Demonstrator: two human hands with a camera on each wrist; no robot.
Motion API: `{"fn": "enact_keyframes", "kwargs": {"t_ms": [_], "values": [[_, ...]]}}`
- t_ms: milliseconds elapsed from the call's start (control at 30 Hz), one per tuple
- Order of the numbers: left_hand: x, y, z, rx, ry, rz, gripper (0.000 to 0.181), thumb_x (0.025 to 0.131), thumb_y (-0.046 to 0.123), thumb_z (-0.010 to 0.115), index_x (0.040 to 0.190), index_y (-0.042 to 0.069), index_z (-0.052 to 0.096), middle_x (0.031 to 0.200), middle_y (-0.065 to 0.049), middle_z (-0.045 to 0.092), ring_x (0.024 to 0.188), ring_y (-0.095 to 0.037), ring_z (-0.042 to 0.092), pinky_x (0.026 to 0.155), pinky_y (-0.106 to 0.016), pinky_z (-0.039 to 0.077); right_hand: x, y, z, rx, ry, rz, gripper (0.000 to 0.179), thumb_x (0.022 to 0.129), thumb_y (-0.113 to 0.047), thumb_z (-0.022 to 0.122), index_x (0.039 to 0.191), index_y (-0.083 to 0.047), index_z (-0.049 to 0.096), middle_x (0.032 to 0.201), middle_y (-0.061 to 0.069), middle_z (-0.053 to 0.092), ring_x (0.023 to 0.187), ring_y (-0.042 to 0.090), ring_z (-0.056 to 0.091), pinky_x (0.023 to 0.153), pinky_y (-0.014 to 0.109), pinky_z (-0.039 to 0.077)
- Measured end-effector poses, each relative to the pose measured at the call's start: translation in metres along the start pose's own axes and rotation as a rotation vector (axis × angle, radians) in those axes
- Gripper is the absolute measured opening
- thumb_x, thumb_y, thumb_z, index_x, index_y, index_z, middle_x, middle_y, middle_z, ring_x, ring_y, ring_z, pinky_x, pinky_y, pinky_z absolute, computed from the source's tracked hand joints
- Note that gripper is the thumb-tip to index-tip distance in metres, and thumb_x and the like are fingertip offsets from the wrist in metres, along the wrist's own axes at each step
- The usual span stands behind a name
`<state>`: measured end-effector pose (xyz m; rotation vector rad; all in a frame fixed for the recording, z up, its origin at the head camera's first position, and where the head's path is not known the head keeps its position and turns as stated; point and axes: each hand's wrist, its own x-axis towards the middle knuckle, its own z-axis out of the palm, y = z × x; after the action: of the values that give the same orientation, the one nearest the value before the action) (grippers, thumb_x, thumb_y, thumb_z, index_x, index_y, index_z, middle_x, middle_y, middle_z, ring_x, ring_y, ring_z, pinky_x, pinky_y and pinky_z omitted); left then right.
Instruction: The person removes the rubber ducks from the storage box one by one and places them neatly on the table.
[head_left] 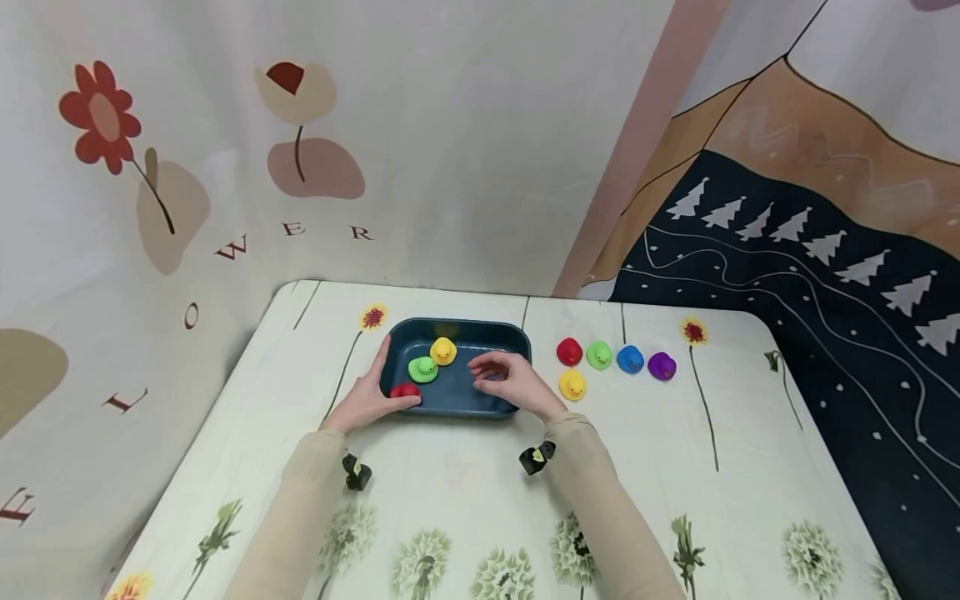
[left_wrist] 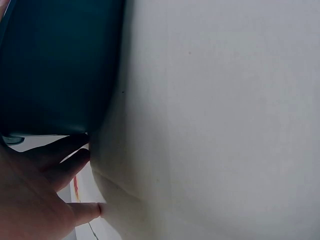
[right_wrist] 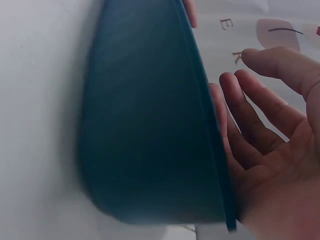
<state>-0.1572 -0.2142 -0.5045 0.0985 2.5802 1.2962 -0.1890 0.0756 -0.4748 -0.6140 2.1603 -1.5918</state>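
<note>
A dark blue tray (head_left: 461, 404) sits on the table, seen from its side in both wrist views. My left hand (head_left: 367, 403) holds its left end, with fingers along the outer wall and the thumb over the front rim. Inside are a yellow rubber duck (head_left: 443, 351), a green rubber duck (head_left: 423, 369) and a red rubber duck (head_left: 406, 390), partly hidden near that thumb. Over the tray's right part hovers my right hand (head_left: 512, 380), its fingers loosely bent. Nothing shows between its fingers and thumb in the right wrist view.
Right of the tray stand several more ducks: red (head_left: 569, 352), green (head_left: 599, 355), blue (head_left: 631, 359) and purple (head_left: 662, 367) in a row, with a yellow duck (head_left: 572, 385) in front. A flower-printed cloth (head_left: 720, 508) covers the table; printed curtains (head_left: 465, 167) hang behind.
</note>
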Motion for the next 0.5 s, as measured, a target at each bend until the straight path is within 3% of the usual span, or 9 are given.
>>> {"fn": "enact_keyframes", "kwargs": {"t_ms": [200,500], "values": [[0.0,-0.002,0.0,-0.005,-0.001,-0.011,0.118,0.078,0.045,0.079,0.153,0.036,-0.012,0.158,-0.022,0.009,0.137,-0.052,0.02,0.103,-0.068,0.022,0.01,-0.003,0.016,0.023,-0.041,0.011,0.033,0.091,-0.001,0.064,0.123,0.006,0.059,0.119,0.024,0.06,0.104,0.031,0.059,0.089,0.029,0.049],[0.001,-0.001,0.0,0.005,-0.008,-0.029,0.117,0.079,0.044,0.078,0.153,0.037,-0.013,0.157,-0.024,0.012,0.136,-0.053,0.022,0.102,-0.069,0.024,0.024,-0.004,0.034,0.005,-0.106,0.006,0.031,0.091,-0.002,0.065,0.12,0.007,0.061,0.115,0.022,0.063,0.096,0.018,0.06,0.086,0.024,0.049]]}}
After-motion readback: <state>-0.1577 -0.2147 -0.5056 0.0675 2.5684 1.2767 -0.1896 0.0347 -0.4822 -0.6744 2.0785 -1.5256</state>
